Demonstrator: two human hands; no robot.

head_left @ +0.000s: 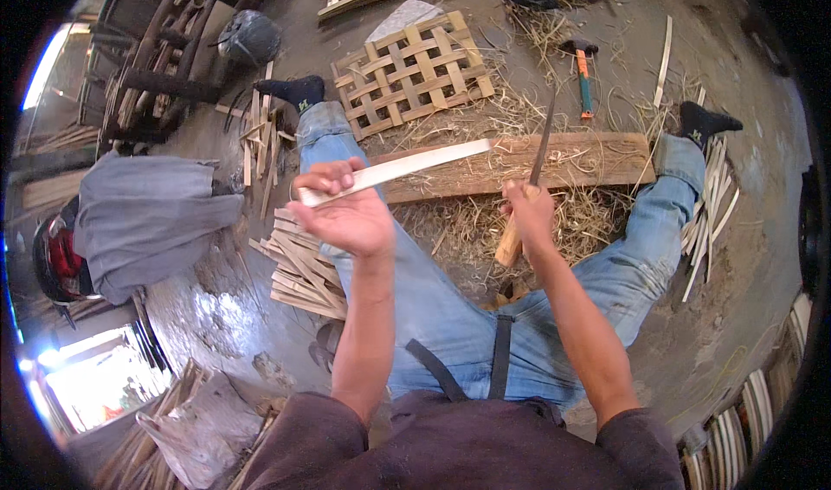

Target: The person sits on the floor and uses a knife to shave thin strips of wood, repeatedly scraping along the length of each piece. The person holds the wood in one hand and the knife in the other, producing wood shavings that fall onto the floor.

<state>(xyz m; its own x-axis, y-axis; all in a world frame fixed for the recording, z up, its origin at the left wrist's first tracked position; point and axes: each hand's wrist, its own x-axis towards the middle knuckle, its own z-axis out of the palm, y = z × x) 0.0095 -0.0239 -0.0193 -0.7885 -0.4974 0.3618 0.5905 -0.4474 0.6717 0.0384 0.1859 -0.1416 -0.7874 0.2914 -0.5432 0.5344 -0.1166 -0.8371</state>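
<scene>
Between the person's spread legs lies a board, with shavings on it and heaped along its near side. Left hand: turned palm up, fingers curled over one end of a pale strip, which is grasped. The strip slants up to the right over the board, its free end near the knife but apart from it. Whether the strip touches the board cannot be told. Right hand: clenched round the wooden handle of the knife, blade pointing up and away from the person. Beyond the board: a woven panel at left, a hammer with a green and orange handle at right. Slats lie piled beside the left leg; thin sticks lie beside the right.
</scene>
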